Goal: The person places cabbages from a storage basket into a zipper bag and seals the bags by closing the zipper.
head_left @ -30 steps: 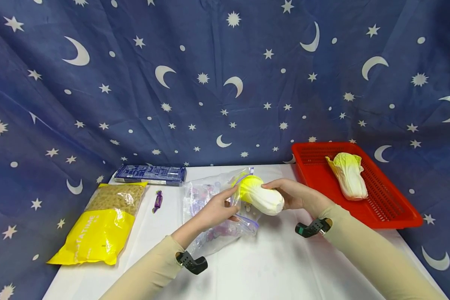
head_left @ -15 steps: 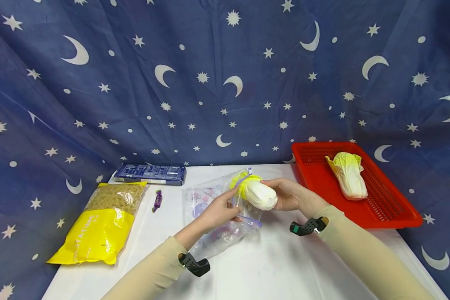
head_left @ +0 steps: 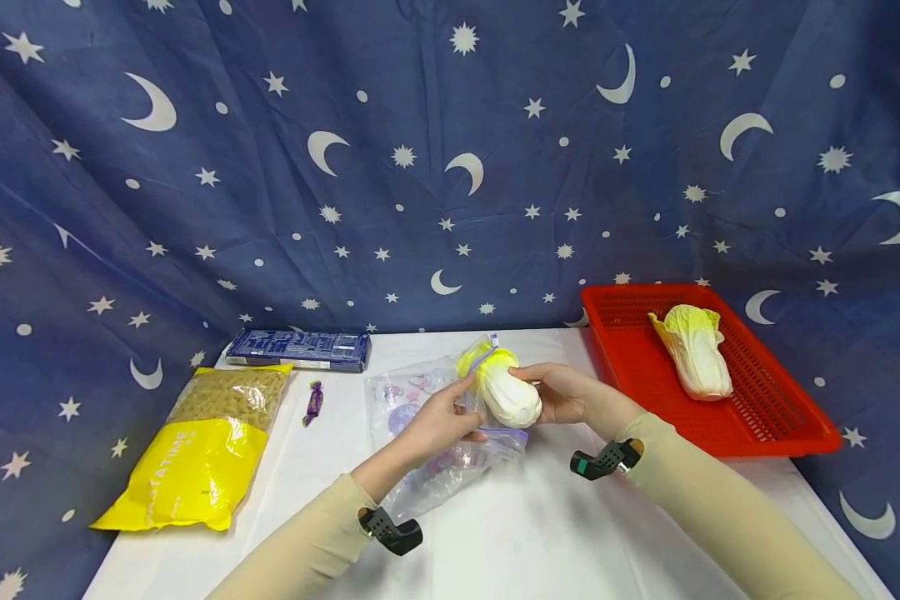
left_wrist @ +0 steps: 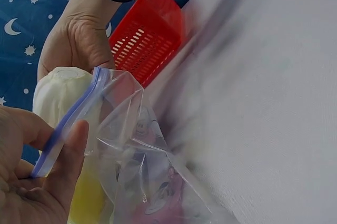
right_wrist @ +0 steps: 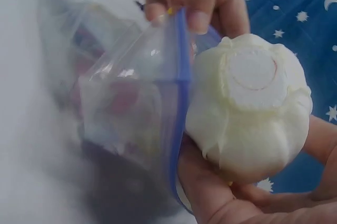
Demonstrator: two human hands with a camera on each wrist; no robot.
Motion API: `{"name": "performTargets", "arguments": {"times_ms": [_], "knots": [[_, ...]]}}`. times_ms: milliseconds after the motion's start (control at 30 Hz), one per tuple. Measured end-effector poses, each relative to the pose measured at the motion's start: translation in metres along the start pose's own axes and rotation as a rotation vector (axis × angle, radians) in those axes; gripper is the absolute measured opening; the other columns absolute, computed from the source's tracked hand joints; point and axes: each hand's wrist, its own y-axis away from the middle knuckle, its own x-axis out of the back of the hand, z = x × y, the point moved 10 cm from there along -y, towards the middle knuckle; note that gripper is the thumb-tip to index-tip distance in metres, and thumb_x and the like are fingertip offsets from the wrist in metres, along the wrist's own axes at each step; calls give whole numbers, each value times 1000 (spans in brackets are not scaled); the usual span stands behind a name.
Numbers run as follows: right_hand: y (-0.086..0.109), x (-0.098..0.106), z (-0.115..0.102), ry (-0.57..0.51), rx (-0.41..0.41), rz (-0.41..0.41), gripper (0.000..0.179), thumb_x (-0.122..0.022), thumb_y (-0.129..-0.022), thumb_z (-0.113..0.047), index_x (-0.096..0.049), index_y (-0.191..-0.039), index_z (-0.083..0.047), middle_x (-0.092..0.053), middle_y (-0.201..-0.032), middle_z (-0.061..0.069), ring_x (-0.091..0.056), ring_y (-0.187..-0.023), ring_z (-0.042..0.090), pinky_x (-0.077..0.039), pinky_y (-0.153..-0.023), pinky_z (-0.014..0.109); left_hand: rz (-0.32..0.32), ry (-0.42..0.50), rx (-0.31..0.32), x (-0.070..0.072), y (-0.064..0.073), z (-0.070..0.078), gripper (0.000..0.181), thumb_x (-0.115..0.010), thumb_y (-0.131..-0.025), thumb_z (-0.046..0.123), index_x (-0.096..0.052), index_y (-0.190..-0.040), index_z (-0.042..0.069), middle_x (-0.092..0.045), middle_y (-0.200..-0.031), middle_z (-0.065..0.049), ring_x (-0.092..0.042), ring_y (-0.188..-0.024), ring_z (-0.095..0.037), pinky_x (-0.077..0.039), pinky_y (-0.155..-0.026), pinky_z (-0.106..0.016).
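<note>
In the head view a napa cabbage (head_left: pixel 512 398), white with a yellow-green leafy end, sits partly inside the mouth of a clear zip bag (head_left: pixel 450 475) with a purple zip strip and printed pattern. My right hand (head_left: pixel 570 396) grips the cabbage at its white stem end, which sticks out of the bag. My left hand (head_left: pixel 437 423) pinches the bag's zip edge between thumb and fingers, as the left wrist view shows. Close up in the right wrist view, the cut base of the cabbage (right_wrist: pixel 253 79) faces the camera, beside the zip edge.
A red basket (head_left: pixel 776 429) at the right holds a second napa cabbage (head_left: pixel 696 354). On the left lie a yellow pasta bag (head_left: pixel 195 467), a small purple-wrapped candy (head_left: pixel 312 403) and a flat blue box (head_left: pixel 300 348). A starry blue curtain (head_left: pixel 390 183) hangs behind the white table (head_left: pixel 540 550).
My right hand has moved left with the cabbage, whose leafy end is now farther inside the bag mouth. Its white end has tilted down toward me. The left hand keeps its pinch, nearly still.
</note>
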Motion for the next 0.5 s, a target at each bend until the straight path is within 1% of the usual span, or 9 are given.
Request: {"name": "performTargets", "arguments": {"times_ms": [67,200,300,367,433,500], "knots": [[0,-1,2,28,1,-6,54,-59,-103,-28,-38,-145,-1,-57,-122,17,-66,-103,28,-57,-93,47,6,-2,1,1,0,-1,79,-65,-93,3,-28,-162,8,-64,-97,-21,-73,-77,-26,-62,-81,-42],[1,-5,4,57,5,-50,51,-53,-102,-27,-35,-142,0,-54,-122,18,-64,-104,27,-58,-93,43,0,23,-2,2,-1,-2,76,-64,-94,3,-28,-162,6,-63,-96,-21,-73,-76,-27,-60,-86,-50],[1,-6,6,92,1,-74,51,-49,-97,-24,-33,-138,-1,-52,-120,18,-63,-102,27,-59,-92,44,-3,29,-2,3,-1,-3,75,-63,-96,2,-27,-162,5,-63,-98,-25,-73,-77,-30,-59,-87,-53],[2,-4,7,115,-5,-69,52,-50,-93,-23,-34,-136,-1,-53,-119,17,-64,-99,27,-59,-91,44,3,5,-2,4,-1,-4,75,-63,-95,3,-28,-162,6,-63,-103,-26,-73,-78,-30,-60,-86,-52],[2,-2,9,132,-11,-54,52,-52,-91,-24,-35,-135,-1,-53,-119,17,-65,-97,27,-59,-88,46,8,-19,-7,5,-1,-3,76,-64,-94,3,-29,-162,6,-64,-106,-27,-73,-78,-31,-61,-83,-49],[1,0,9,119,-13,-37,50,-54,-92,-23,-37,-134,-2,-51,-120,17,-65,-96,27,-59,-87,47,13,-41,-17,6,0,-2,76,-64,-94,3,-29,-161,6,-64,-101,-24,-72,-79,-31,-61,-80,-47]]}}
